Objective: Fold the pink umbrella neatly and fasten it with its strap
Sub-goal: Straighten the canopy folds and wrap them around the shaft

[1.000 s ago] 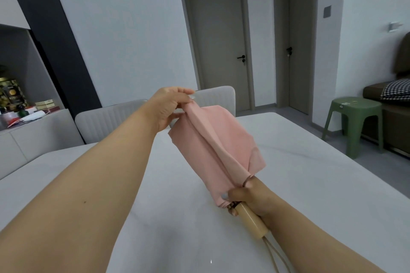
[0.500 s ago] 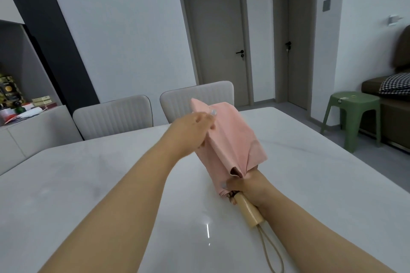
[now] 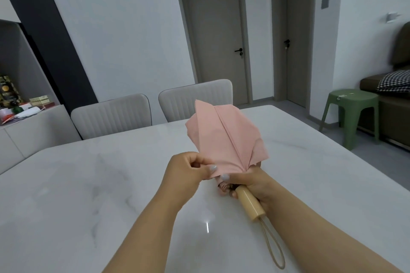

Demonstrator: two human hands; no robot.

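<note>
Head view: pink umbrella [image 3: 224,139] held above white table [image 3: 88,195], long axis tilted, canopy up and away, wooden handle [image 3: 249,203] toward camera. Right hand [image 3: 253,184] gripping canopy base; left hand [image 3: 188,172] pinching a fabric edge.

Right hand [image 3: 250,184] gripping the pink umbrella [image 3: 224,137] just above its pale wooden handle [image 3: 249,203], left hand [image 3: 188,170] pinching the canopy's lower edge, fabric fanned upward over the white marble table [image 3: 88,195], cord loop [image 3: 274,244] dangling, two grey chairs [image 3: 113,113] behind
</note>
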